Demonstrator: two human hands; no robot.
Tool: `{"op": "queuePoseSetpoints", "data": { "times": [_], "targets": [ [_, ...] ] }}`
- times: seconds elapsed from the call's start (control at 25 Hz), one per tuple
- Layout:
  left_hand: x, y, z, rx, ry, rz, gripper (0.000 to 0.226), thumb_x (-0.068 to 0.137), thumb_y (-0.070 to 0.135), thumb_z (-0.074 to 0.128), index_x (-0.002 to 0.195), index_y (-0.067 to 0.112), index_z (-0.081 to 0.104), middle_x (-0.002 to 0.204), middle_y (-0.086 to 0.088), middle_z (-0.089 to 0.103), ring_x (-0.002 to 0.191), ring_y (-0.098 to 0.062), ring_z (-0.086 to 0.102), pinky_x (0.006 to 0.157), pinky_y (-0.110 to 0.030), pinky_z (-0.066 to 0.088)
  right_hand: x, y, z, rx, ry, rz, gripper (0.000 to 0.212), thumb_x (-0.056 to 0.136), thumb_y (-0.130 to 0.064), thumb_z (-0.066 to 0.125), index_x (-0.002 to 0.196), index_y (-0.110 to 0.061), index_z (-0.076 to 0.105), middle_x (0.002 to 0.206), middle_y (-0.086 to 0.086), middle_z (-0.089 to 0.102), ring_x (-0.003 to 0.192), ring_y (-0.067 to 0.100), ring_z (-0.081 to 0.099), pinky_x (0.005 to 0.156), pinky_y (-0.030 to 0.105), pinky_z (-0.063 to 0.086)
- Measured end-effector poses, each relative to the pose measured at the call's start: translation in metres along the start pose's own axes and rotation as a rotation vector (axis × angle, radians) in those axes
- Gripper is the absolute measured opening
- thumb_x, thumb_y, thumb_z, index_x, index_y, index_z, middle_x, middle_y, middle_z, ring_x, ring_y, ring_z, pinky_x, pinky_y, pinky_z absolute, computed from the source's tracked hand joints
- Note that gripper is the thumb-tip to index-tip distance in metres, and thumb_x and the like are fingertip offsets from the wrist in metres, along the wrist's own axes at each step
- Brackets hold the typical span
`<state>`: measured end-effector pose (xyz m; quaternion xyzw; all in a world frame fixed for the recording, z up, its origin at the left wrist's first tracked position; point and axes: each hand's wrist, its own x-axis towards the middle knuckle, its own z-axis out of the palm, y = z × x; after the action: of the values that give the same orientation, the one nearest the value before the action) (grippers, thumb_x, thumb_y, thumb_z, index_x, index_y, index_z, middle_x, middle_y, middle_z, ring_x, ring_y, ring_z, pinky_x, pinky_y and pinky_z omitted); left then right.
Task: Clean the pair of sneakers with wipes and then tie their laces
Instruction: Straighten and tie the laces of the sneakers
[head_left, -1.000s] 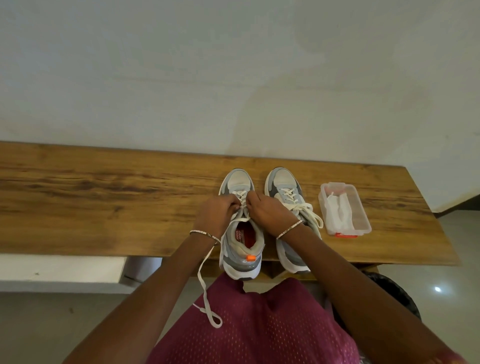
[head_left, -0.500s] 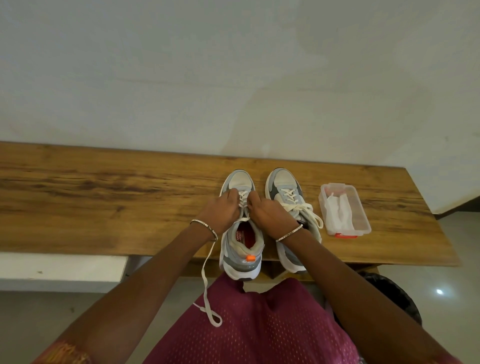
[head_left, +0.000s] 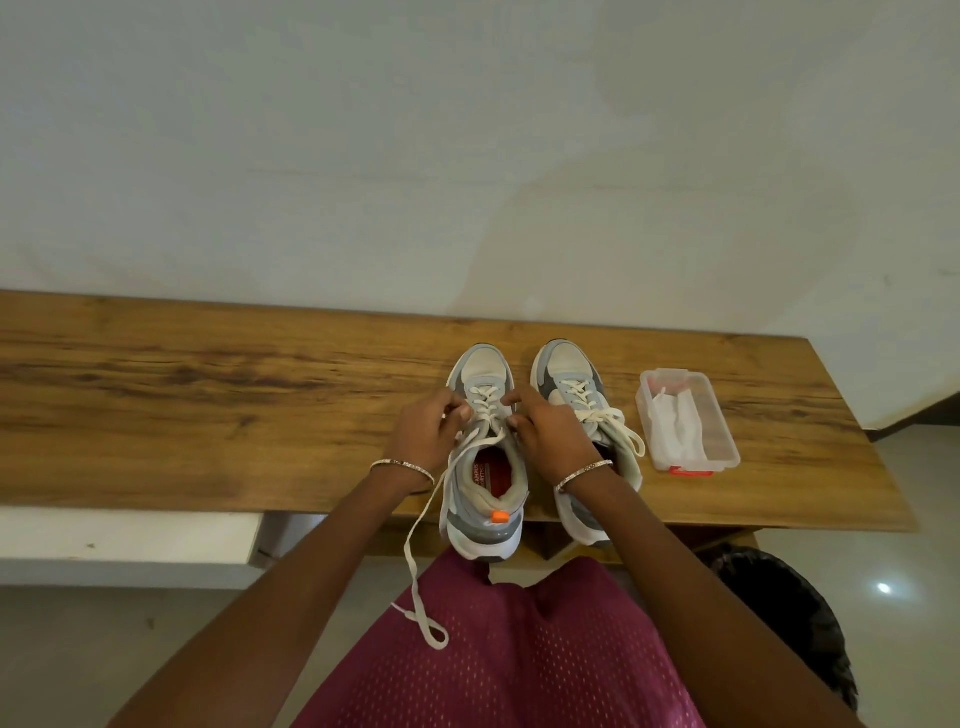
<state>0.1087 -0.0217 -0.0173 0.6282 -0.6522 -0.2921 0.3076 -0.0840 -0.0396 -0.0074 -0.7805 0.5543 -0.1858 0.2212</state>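
Two grey-and-white sneakers stand side by side on the wooden bench (head_left: 208, 395), toes toward the wall. The left sneaker (head_left: 485, 499) has a red insole and an orange heel tab. My left hand (head_left: 428, 428) pinches its white lace (head_left: 415, 551) at the left side of the tongue; one long end trails off the bench onto my maroon lap. My right hand (head_left: 545, 431) grips the lace on the right side of the same tongue. The right sneaker (head_left: 576, 384) shows a tied bow, and my right wrist covers its heel part.
A clear plastic box (head_left: 719, 415) with white wipes inside sits on the bench right of the sneakers. A plain wall rises behind the bench. A dark bin (head_left: 789, 618) stands on the floor at the lower right. The heels of both sneakers overhang the bench's front edge.
My two hands have drawn slightly apart over the left sneaker's tongue, uncovering more of its crossed laces. The trailing lace end stays on my lap. The sneakers and box have not moved.
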Motion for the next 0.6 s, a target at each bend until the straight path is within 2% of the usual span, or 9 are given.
{"op": "queuePoseSetpoints", "data": {
  "times": [0.08, 0.16, 0.24, 0.32, 0.44, 0.6],
  "targets": [
    [-0.011, -0.004, 0.003, -0.075, 0.054, -0.136, 0.016, 0.096, 0.025, 0.061, 0.091, 0.013, 0.071, 0.082, -0.003, 0.073, 0.077, -0.019, 0.07, 0.072, -0.045, 0.059, -0.015, 0.0, 0.002, 0.174, 0.05, 0.051, 0.025, 0.095, -0.009, 0.055, 0.117, -0.018, 0.064, 0.099, 0.002, 0.073, 0.088, 0.013, 0.067, 0.078, 0.021, 0.053],
    [-0.017, -0.003, 0.004, -0.09, 0.016, -0.221, 0.019, 0.092, 0.032, 0.068, 0.089, 0.015, 0.076, 0.081, 0.0, 0.074, 0.076, -0.017, 0.07, 0.074, -0.042, 0.059, -0.028, -0.004, 0.003, 0.258, 0.035, 0.067, 0.027, 0.092, -0.011, 0.064, 0.117, -0.021, 0.068, 0.106, -0.004, 0.072, 0.095, 0.004, 0.064, 0.078, 0.003, 0.045],
    [-0.02, 0.001, 0.004, -0.12, -0.017, -0.249, 0.018, 0.087, 0.034, 0.074, 0.086, 0.016, 0.077, 0.081, 0.002, 0.075, 0.078, -0.015, 0.07, 0.076, -0.039, 0.059, -0.033, -0.007, 0.004, 0.268, 0.011, 0.072, 0.031, 0.089, -0.014, 0.071, 0.119, -0.021, 0.069, 0.11, -0.006, 0.071, 0.098, 0.001, 0.061, 0.077, -0.002, 0.042],
    [-0.018, 0.007, 0.002, -0.107, -0.019, -0.275, 0.014, 0.086, 0.029, 0.076, 0.083, 0.015, 0.076, 0.082, 0.0, 0.075, 0.08, -0.017, 0.07, 0.078, -0.038, 0.058, -0.032, -0.012, 0.006, 0.221, 0.045, 0.081, 0.029, 0.089, -0.016, 0.071, 0.118, -0.02, 0.07, 0.109, -0.004, 0.072, 0.097, 0.005, 0.065, 0.077, 0.002, 0.045],
    [-0.013, 0.017, -0.004, 0.021, -0.093, -0.341, 0.019, 0.093, 0.028, 0.066, 0.078, 0.017, 0.068, 0.081, -0.004, 0.071, 0.081, -0.022, 0.067, 0.075, -0.036, 0.054, -0.032, -0.016, 0.011, 0.113, 0.143, 0.066, 0.018, 0.094, -0.021, 0.065, 0.109, -0.017, 0.072, 0.096, 0.0, 0.075, 0.085, 0.016, 0.069, 0.076, 0.026, 0.054],
    [-0.005, 0.019, -0.009, -0.031, -0.147, -0.432, 0.021, 0.099, 0.023, 0.057, 0.091, 0.009, 0.07, 0.094, -0.008, 0.074, 0.09, -0.024, 0.068, 0.086, -0.043, 0.057, -0.033, -0.015, 0.014, 0.157, 0.247, 0.146, 0.01, 0.097, -0.014, 0.057, 0.101, -0.008, 0.064, 0.083, 0.006, 0.071, 0.075, 0.023, 0.066, 0.065, 0.029, 0.046]
  ]
}}
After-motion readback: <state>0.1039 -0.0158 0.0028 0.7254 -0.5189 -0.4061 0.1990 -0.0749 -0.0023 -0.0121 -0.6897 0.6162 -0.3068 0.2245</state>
